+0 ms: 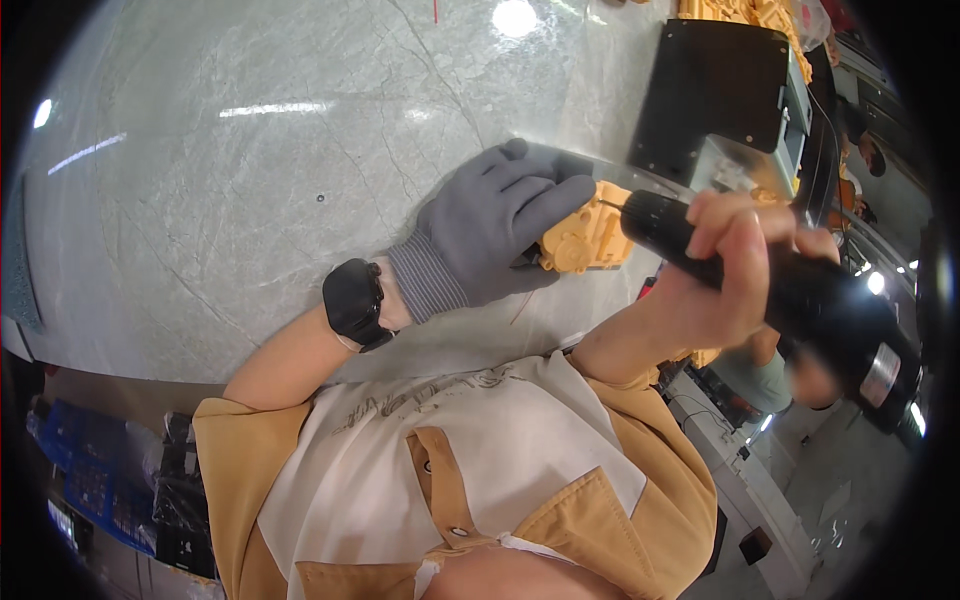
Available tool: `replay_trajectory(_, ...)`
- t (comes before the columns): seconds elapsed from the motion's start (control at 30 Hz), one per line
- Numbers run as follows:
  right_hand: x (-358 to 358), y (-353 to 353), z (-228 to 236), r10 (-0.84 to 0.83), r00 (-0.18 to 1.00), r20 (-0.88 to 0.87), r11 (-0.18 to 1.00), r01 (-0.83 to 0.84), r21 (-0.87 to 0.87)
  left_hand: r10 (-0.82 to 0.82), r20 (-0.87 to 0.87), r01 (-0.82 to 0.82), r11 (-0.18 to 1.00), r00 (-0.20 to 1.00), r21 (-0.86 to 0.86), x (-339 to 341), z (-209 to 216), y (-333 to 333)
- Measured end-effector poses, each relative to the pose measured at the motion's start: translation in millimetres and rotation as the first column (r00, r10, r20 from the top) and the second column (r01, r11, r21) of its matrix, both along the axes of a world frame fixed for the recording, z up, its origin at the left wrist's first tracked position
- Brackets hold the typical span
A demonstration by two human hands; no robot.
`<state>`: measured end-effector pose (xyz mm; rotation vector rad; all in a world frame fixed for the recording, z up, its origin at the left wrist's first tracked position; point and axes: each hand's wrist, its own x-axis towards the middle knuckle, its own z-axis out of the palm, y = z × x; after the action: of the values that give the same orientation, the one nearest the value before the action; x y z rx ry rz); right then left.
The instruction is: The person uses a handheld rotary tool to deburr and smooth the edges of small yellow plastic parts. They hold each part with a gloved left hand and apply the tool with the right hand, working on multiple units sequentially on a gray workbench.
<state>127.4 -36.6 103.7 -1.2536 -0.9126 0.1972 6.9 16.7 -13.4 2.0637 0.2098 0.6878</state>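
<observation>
A small yellow-orange moulded plastic part point(585, 240) rests at the near right side of the grey table. My left hand point(490, 222), in a grey knitted glove, is closed on its left side, with the thumb along the upper edge. My bare right hand point(725, 270) is wrapped around a black electric screwdriver point(835, 305), tilted with its body out to the right. The screwdriver's thin bit points left and meets the top of the plastic part, near my left thumb. Whether a screw sits under the tip is too small to tell. A dark piece partly shows beneath the part.
A marble-patterned grey table point(250, 190) stretches to the left and back. At the back right stands a box with a black top point(715, 85), with more yellow-orange parts point(745, 12) behind it. One tiny dark piece point(320, 198) lies on the table. Blue crates point(95, 470) stand below, left.
</observation>
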Motion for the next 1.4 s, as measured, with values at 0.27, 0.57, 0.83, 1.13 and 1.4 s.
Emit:
replay_trajectory(0.27, 0, -14, -5, -0.016, 0.999, -0.040, 1.000, 0.015, -0.028, 0.037, -0.011, -0.038, 0.999, 0.999, -0.031, 2, -2, -1)
replay_trajectory(0.57, 12, -26, -3, 0.215, 0.977, 0.001, 0.975, -0.215, -0.061, -0.009, -0.036, 0.009, 1.000, 0.999, 0.014, 2, 4, 2)
replay_trajectory(0.83, 7, -10, -5, 0.170, 0.984, 0.058, 0.982, -0.165, -0.092, 0.033, -0.005, -0.033, 0.999, 0.999, 0.029, 7, 4, 3)
replay_trajectory(1.13, 10, -11, -6, 0.212, 0.970, 0.118, 0.969, -0.193, -0.155, 0.004, -0.009, -0.004, 0.999, 1.000, -0.043, 5, 3, 4)
replay_trajectory(1.4, 18, -19, -13, 0.057, 0.990, -0.126, 0.996, -0.048, 0.071, -0.017, -0.158, -0.018, 0.977, 0.987, -0.214, 7, 20, 6)
